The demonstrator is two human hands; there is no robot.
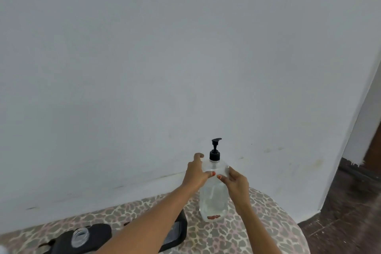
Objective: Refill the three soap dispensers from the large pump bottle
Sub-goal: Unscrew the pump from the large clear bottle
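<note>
Head view: the large clear plastic pump bottle (213, 202) stands upright on the round table covered in leopard-print cloth (257, 233), near the table's far edge and close to the plain white wall (185, 47). Its black pump head (215, 150) is screwed on, with the spout pointing right.

Both hands are clamped on the bottle's shoulder. The left hand (194, 173) wraps the left side, thumb on the near face. The right hand (237, 185) pinches the right side just below the collar.

Judgement: the step in hand is steadying or taking up the supply bottle before dispensing. No soap is being transferred at this moment. The next move calls for bringing the spout over an open dispenser mouth, or the dispenser under the spout, with one hand freed to press the pump.

The bottle wall is thin, glossy and transparent, with a rounded shoulder and a red mark near the base. The fill level cannot be read with confidence.

At the lower left a small clear dispenser with an open, uncapped neck (80, 237) rests on a matt black soft object (90, 235), well apart from the bottle. A second black case (177, 231) lies under the left forearm. Only one dispenser is visible. Dark flooring (350, 202) shows at right.
</note>
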